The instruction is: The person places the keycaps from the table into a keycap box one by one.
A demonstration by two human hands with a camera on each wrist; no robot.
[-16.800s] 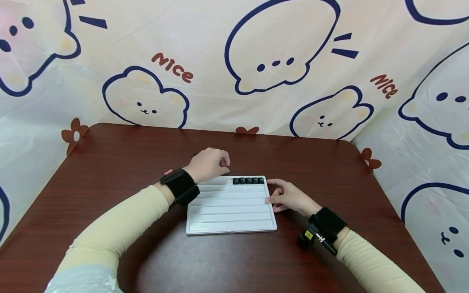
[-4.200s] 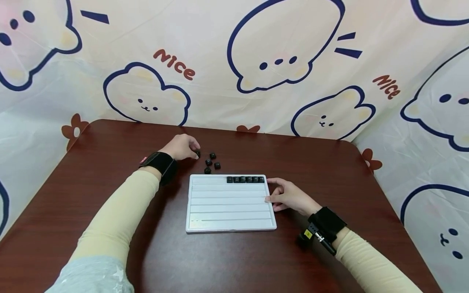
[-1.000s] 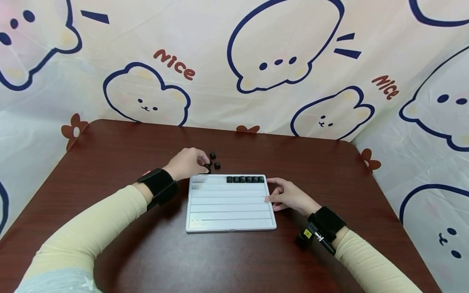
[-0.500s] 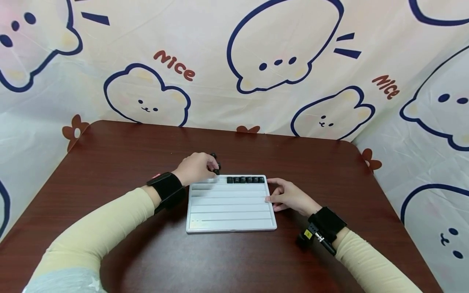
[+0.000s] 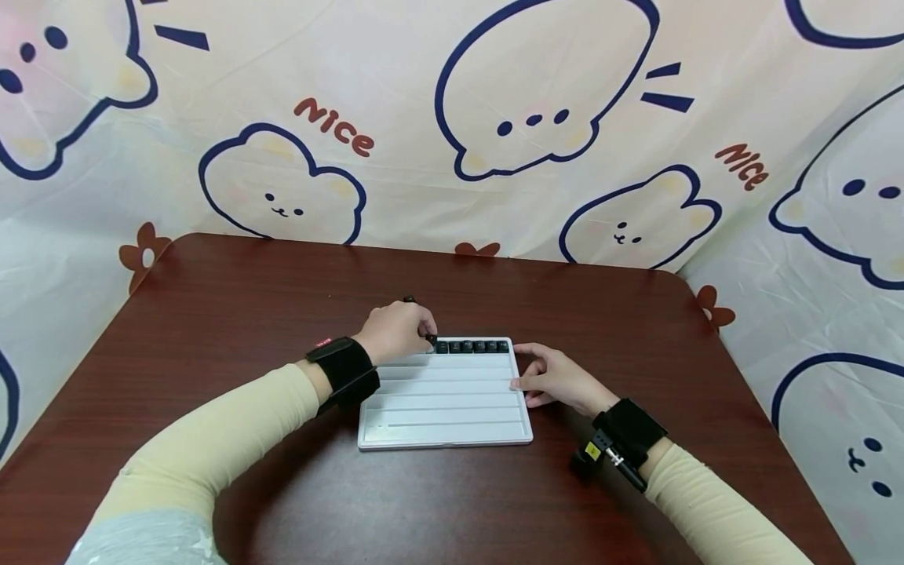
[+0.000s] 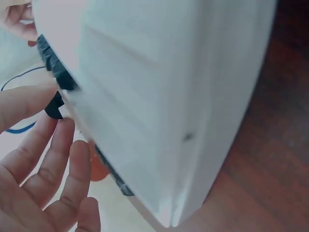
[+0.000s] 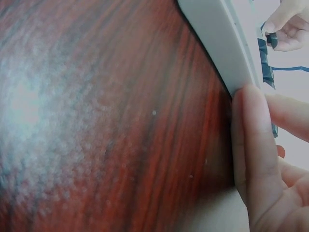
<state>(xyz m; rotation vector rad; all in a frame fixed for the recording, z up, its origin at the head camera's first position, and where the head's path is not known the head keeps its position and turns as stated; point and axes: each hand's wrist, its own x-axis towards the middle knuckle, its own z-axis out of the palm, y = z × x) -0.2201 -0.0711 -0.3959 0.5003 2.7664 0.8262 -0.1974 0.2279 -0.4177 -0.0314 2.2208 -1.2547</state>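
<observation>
A white tray with raised parallel ridges lies flat on the table. Several black keycaps stand in a row along its far right ridge. My left hand pinches one black keycap between thumb and fingers, just beside the left end of that row. In the right wrist view this held keycap also shows. My right hand holds the tray's right edge, thumb on the rim, other fingers partly hidden along the side.
The brown wooden table extends around the tray. Behind my left hand one loose black keycap peeks out; other loose ones are hidden there in the head view. A printed curtain rises behind the table.
My left hand has picked up a keycap from the loose group beyond the tray and carried it right, to the row's left end. My right hand stays at the edge.
</observation>
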